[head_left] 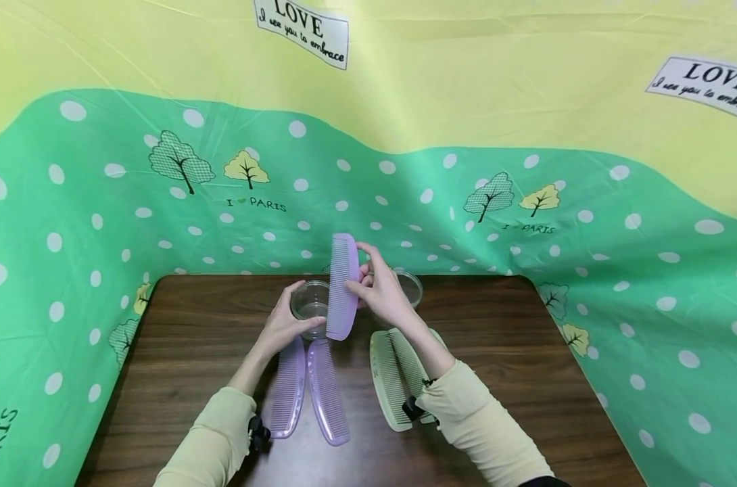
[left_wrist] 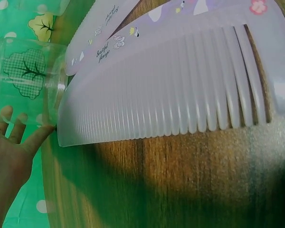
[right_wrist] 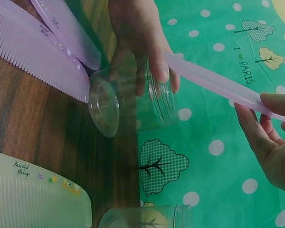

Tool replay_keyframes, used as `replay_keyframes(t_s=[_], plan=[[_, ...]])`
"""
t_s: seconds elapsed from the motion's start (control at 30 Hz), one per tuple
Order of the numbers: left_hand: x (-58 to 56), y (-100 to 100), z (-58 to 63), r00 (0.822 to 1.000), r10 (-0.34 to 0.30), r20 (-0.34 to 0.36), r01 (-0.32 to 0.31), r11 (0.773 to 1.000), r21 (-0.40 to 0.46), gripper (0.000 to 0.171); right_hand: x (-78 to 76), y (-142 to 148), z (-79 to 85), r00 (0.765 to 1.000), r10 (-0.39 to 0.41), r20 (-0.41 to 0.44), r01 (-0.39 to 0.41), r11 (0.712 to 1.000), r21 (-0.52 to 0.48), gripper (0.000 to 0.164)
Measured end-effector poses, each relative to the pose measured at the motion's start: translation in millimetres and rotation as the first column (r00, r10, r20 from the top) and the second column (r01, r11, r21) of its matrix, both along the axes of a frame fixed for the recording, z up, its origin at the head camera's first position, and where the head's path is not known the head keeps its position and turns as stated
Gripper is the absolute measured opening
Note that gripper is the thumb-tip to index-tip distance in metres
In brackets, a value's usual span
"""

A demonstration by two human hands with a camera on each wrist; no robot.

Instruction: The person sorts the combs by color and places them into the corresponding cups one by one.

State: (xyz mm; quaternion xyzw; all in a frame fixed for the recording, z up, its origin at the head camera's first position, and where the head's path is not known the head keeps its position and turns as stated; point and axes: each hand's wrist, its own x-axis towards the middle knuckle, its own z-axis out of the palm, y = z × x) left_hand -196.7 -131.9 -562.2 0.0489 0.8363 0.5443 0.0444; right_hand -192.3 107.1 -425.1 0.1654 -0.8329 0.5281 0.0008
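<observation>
My left hand (head_left: 281, 326) grips a clear round jar (head_left: 307, 297) by its side near the back of the table. Between thumb and fingers, my right hand (head_left: 385, 292) pinches a purple comb (head_left: 343, 287), held up on end beside the jar's mouth. In the right wrist view the comb (right_wrist: 213, 85) slants, its far end close by the jar's threaded rim (right_wrist: 159, 102) and my left thumb. Two more purple combs (head_left: 288, 392) (head_left: 328, 396) lie below my left hand. Under my right forearm lie two green combs (head_left: 388, 379), one partly covered by the arm.
A second clear jar (head_left: 412, 287) stands behind my right wrist, partly hidden by it. The dark wooden table (head_left: 514, 406) ends at a green and yellow patterned cloth (head_left: 374, 196) that hangs along its back and sides.
</observation>
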Motion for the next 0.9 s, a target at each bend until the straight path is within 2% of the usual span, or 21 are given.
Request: replay_keyframes(t_s=[0.33, 0.6, 0.9], plan=[[-0.4, 0, -0.5, 1.0, -0.008, -0.01, 0.008, 1.0, 0.01, 0.101, -9.6, -8, 1.5, 0.999, -0.029, -0.016, 0.028, 0.999, -0.045, 0.079], [0.4, 2, 2.0, 1.0, -0.011, -0.018, 0.011, 1.0, 0.015, 0.099, -17.9, -13, 0.8, 0.998, -0.054, -0.029, 0.054, 0.998, -0.028, 0.08], [0.9, 2, 0.8, 1.0, -0.001, -0.011, 0.001, 1.0, -0.002, 0.101, -25.4, -15, -2.6, 0.997, -0.044, -0.062, 0.042, 0.999, -0.034, 0.079]])
